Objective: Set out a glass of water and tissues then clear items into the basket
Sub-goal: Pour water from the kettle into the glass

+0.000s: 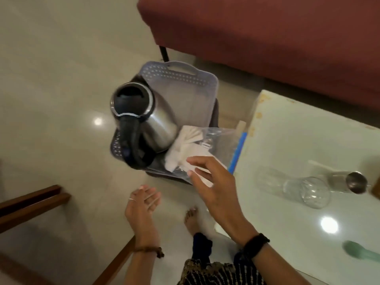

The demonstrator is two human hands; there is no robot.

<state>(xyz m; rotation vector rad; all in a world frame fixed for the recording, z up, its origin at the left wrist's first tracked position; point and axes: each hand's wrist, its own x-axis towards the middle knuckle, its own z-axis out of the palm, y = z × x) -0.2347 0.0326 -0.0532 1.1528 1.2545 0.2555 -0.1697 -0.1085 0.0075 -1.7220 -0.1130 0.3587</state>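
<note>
We saw a pale lavender perforated plastic basket point(185, 79) on the floor, holding a stainless-steel electric kettle with a black handle point(144, 120) and a clear zip bag with a blue strip point(218, 145) containing white tissues point(185, 145). Our right hand point(211, 182) hovered over the bag, fingers spread apart and gripping nothing. Our left hand point(141, 206) hung nearby, fingers relaxed and loosely together. A clear drinking glass point(304, 188) stood on the white surface point(298, 130).

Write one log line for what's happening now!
steel kettle in grey plastic basket | clear tissue bag in basket | right hand over bag | left hand open
</note>
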